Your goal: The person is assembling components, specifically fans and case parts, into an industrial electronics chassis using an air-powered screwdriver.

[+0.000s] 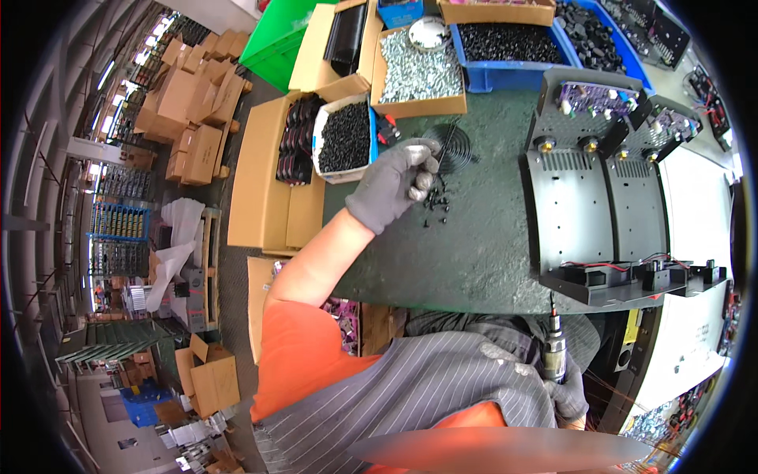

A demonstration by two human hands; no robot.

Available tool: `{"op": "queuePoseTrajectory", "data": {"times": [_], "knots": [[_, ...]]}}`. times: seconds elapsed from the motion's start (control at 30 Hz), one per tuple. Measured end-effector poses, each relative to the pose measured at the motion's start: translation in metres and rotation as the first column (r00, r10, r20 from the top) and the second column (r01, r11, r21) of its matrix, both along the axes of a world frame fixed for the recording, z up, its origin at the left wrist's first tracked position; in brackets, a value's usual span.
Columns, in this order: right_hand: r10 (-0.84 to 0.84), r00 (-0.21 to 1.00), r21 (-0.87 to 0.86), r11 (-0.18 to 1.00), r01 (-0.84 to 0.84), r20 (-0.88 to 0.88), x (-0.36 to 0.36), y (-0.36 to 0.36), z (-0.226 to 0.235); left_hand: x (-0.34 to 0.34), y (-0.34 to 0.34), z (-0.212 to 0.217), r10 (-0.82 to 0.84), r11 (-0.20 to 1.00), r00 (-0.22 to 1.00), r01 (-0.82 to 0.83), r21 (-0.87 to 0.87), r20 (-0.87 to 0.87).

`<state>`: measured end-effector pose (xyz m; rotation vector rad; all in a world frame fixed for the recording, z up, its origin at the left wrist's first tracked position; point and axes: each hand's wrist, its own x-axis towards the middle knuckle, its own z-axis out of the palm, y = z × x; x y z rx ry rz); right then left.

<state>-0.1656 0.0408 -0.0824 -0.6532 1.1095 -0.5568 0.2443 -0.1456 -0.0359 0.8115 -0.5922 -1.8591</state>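
My left hand (pixel 399 183), in a grey glove, is over the green work table with its fingers curled at the near-left edge of a round black wire fan guard (pixel 458 152). Its fingertips partly hide that edge. Small black screws (pixel 437 207) lie loose just beside the fingers. Down by my lap, past the table's front edge, my right hand (pixel 565 393) wraps round a power screwdriver (pixel 555 355), its bit pointing up toward the table. To the right stand two black metal housings (pixel 572 205) with purple circuit boards (pixel 598 99) at their far end.
A white-and-blue bin of black parts (pixel 345 136), a carton of silvery screws (pixel 418 75) and a blue bin of black screws (pixel 513 43) line the far side. An open carton (pixel 268 178) stands at left; a green crate (pixel 276 43) is behind. Stacked cartons (pixel 181 95) fill the floor leftward.
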Motion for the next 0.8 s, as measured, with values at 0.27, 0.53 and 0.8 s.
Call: {"op": "queuePoseTrajectory", "data": {"times": [0.27,0.53,0.8], "knots": [[-0.024,0.999,-0.008,1.0,0.024,-0.038,0.0,0.008,-0.002,0.028,-0.145,0.013,0.309,0.948,0.599,-0.135,-0.287,0.739],[0.006,0.995,-0.005,1.0,-0.006,-0.101,0.005,0.007,0.006,0.037,-0.222,0.028,0.5,0.864,0.346,-0.136,-0.485,0.794],[0.018,1.0,-0.03,0.999,-0.018,-0.015,0.0,0.004,-0.008,0.039,-0.086,0.033,0.384,0.885,0.315,0.142,-0.443,0.868]]}}
